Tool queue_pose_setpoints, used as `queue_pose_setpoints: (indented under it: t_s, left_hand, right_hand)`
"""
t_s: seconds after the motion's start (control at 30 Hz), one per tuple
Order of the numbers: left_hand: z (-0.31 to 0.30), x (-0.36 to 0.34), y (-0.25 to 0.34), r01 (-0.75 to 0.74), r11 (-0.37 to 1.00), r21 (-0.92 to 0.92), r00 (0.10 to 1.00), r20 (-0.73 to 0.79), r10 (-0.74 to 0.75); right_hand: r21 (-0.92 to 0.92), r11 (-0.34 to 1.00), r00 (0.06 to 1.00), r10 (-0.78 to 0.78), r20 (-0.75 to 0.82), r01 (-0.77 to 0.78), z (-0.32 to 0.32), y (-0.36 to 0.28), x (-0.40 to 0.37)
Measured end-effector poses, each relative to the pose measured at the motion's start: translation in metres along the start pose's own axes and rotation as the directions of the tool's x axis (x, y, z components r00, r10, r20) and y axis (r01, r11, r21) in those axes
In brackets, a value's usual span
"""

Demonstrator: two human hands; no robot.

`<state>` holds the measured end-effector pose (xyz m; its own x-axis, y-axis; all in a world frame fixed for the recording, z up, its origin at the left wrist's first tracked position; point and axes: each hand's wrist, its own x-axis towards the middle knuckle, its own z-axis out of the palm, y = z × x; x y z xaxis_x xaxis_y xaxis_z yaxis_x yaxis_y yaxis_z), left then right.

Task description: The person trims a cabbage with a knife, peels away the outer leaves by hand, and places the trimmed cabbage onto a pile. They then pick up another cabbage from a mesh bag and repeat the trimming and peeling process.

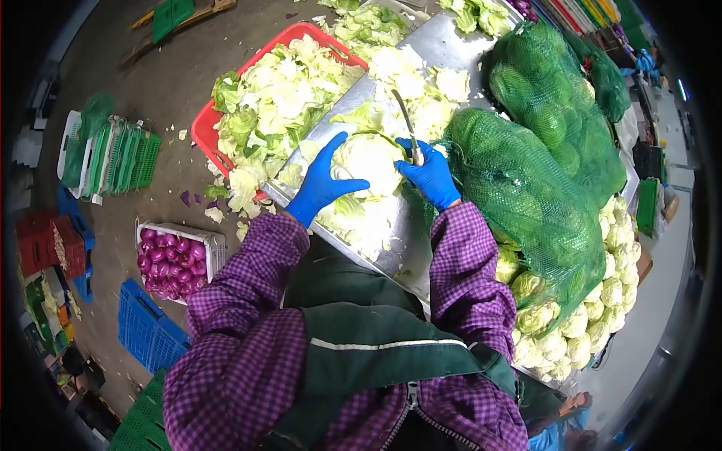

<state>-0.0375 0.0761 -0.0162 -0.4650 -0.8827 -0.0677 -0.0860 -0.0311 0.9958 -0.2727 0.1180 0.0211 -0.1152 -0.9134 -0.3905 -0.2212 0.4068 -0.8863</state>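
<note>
A pale cabbage [366, 164] rests above the metal table [410, 259], between my two blue-gloved hands. My left hand [323, 183] lies against its left side, thumb and fingers spread apart. On the right, my right hand [430, 171] is closed around the handle of a knife [404, 113], whose dark curved blade points up and away from me. The fingers of this hand are beside the cabbage's right edge. Loose cabbage leaves [425, 101] lie on the table beyond and under the cabbage.
A red crate [204, 135] heaped with leaves stands at the left. Green net bags [519, 180] of cabbages fill the right, above stacked pale cabbages [575, 323]. A white crate [218, 252] of purple onions and a blue crate [147, 323] stand on the floor.
</note>
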Motion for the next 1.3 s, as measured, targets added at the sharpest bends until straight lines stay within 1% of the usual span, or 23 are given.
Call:
queue_pose_setpoints:
  t_s: [0.13,0.2,0.27,0.37,0.43,0.47,0.53,0.57,0.6,0.7,0.77,0.8,0.87,0.9,0.97,1.0,1.03,1.07,1.13,1.17,1.2,1.27,1.3]
  left_hand:
    - [-0.004,-0.001,-0.004,-0.078,0.996,0.05,0.996,0.046,0.075]
    - [-0.014,-0.001,-0.017,-0.035,0.999,0.017,0.998,0.046,0.034]
    - [-0.021,0.017,-0.016,-0.019,1.0,-0.015,0.999,0.028,0.019]
    - [-0.014,0.011,-0.007,0.02,1.0,-0.002,0.998,0.055,-0.02]
    - [-0.009,0.014,-0.003,-0.003,0.999,0.053,0.998,0.059,0.0]
    - [-0.006,0.015,-0.001,-0.026,0.994,0.105,0.998,0.052,0.021]
    - [-0.003,0.016,0.004,-0.033,0.989,0.144,0.998,0.06,0.025]
    - [-0.002,0.016,0.006,-0.035,0.983,0.181,0.998,0.059,0.024]
    - [-0.001,0.015,0.007,-0.035,0.982,0.184,0.998,0.063,0.024]
    - [0.004,0.018,0.005,-0.032,0.985,0.172,0.999,0.022,0.029]
    - [0.006,0.014,0.009,-0.078,0.975,0.21,0.994,0.085,0.061]
    - [0.004,0.015,0.015,-0.137,0.958,0.25,0.985,0.139,0.104]
    - [0.001,0.012,0.022,-0.098,0.953,0.288,0.985,0.168,0.05]
    - [0.0,0.012,0.022,-0.114,0.956,0.269,0.982,0.177,0.067]
    - [-0.001,0.008,0.02,-0.126,0.96,0.249,0.979,0.189,0.079]
    - [-0.005,0.007,0.02,-0.115,0.97,0.213,0.977,0.2,0.072]
    - [-0.009,0.007,0.02,-0.103,0.978,0.179,0.976,0.209,0.065]
    - [-0.012,0.007,0.018,-0.099,0.978,0.183,0.976,0.208,0.06]
    - [-0.014,0.004,0.015,-0.071,0.988,0.137,0.978,0.202,0.043]
    - [-0.014,0.004,0.014,-0.067,0.988,0.138,0.979,0.202,0.038]
    - [-0.015,0.004,0.015,-0.05,0.991,0.126,0.982,0.187,0.025]
    - [-0.013,0.002,0.016,-0.035,0.993,0.113,0.985,0.173,0.015]
    - [-0.01,-0.002,0.017,-0.015,0.999,0.044,0.998,0.063,0.012]
  right_hand:
    - [0.083,0.994,0.996,-0.074,-0.044,0.077,-0.005,0.019,-0.006]
    - [-0.403,0.912,0.951,-0.189,-0.245,0.078,-0.014,0.063,0.0]
    - [-0.236,0.956,0.921,-0.244,-0.304,0.176,-0.025,0.127,0.001]
    - [-0.309,0.933,0.885,-0.295,-0.36,0.185,-0.021,0.051,-0.032]
    - [-0.494,0.869,0.993,-0.075,-0.091,0.02,-0.011,-0.02,-0.054]
    - [-0.584,0.783,0.964,-0.264,-0.001,0.214,-0.003,-0.019,-0.053]
    - [-0.676,0.669,0.935,-0.344,0.086,0.309,0.013,-0.02,-0.047]
    - [-0.721,0.65,0.965,-0.24,0.104,0.239,0.018,-0.026,-0.045]
    - [-0.719,0.653,0.965,-0.241,0.1,0.238,0.021,-0.024,-0.042]
    - [-0.725,0.635,0.935,-0.353,0.035,0.267,0.023,-0.007,-0.024]
    - [-0.321,0.944,0.95,-0.169,-0.263,0.078,0.012,0.003,-0.014]
    - [-0.293,0.956,0.942,-0.122,-0.312,0.027,0.005,0.011,-0.008]
    - [-0.071,0.987,0.917,-0.158,-0.367,0.142,0.008,0.041,-0.001]
    - [-0.07,0.988,0.917,-0.157,-0.367,0.141,0.008,0.059,0.007]
    - [-0.237,0.912,0.752,-0.411,-0.515,0.336,0.007,0.087,0.018]
    - [-0.233,0.913,0.751,-0.408,-0.519,0.336,0.003,0.081,0.013]
    - [0.078,0.988,0.863,-0.078,-0.498,0.134,-0.002,0.063,0.003]
    - [0.362,0.926,0.897,0.247,-0.367,-0.107,-0.006,0.044,-0.007]
    - [0.362,0.931,0.904,0.197,-0.38,-0.051,0.011,0.034,-0.017]
    - [0.099,0.982,0.901,-0.105,-0.42,0.161,0.022,0.043,-0.017]
    - [-0.168,0.915,0.834,-0.402,-0.377,0.366,0.032,0.043,-0.017]
    - [-0.206,0.891,0.818,-0.454,-0.355,0.405,0.035,0.044,-0.017]
    - [0.083,0.982,0.935,-0.134,-0.327,0.17,0.027,0.026,-0.021]
